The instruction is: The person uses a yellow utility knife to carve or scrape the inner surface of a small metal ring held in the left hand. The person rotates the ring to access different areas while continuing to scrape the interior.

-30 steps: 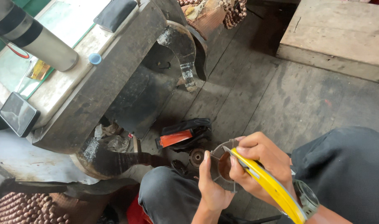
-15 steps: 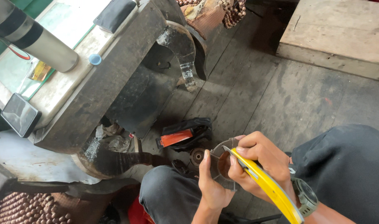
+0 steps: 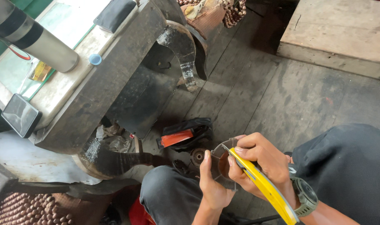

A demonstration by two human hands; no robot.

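Clear plastic disc: thin, see-through, roughly round, with straight seams or ribs running across its face; brownish tint shows through its middle. Held upright on edge, face turned toward the camera, above the dark plank floor near the lower edge of view, over the person's lap. Left hand cups its lower left rim, thumb up along the edge.

Yellow utility knife: long, slim yellow body with a grey strip along one side. Lies slanted, tip up-left against the disc's upper face, tail running down-right. Right hand grips it near the tip, fingers curled round.
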